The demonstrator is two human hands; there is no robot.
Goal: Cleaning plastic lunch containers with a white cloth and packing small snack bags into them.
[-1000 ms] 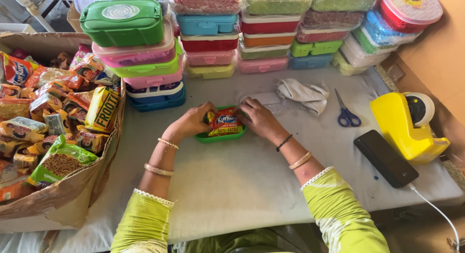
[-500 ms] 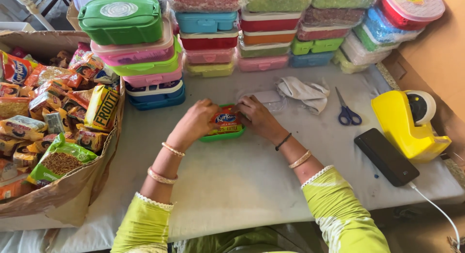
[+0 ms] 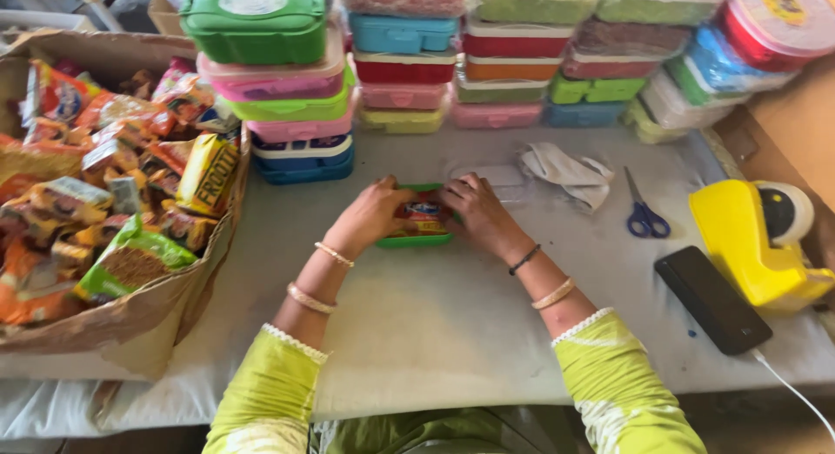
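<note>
A small green plastic box (image 3: 416,239) lies open on the grey table in front of me. A red and orange snack packet (image 3: 423,216) sits in it. My left hand (image 3: 372,214) presses on the packet's left side, fingers curled over it. On the packet's right side rests my right hand (image 3: 481,212), its fingers bent down onto the packet and the box's rim. Both wrists carry bangles.
A cardboard box (image 3: 130,315) full of snack packets stands at the left. Stacks of coloured lunch boxes (image 3: 287,89) line the back. A white cloth (image 3: 570,171), blue scissors (image 3: 644,212), a black phone (image 3: 713,299) and a yellow tape dispenser (image 3: 761,241) lie at the right.
Both hands have closed in over the snack packet, pushing it lower into the green box. The camera has shifted a little, so everything sits further right in view.
</note>
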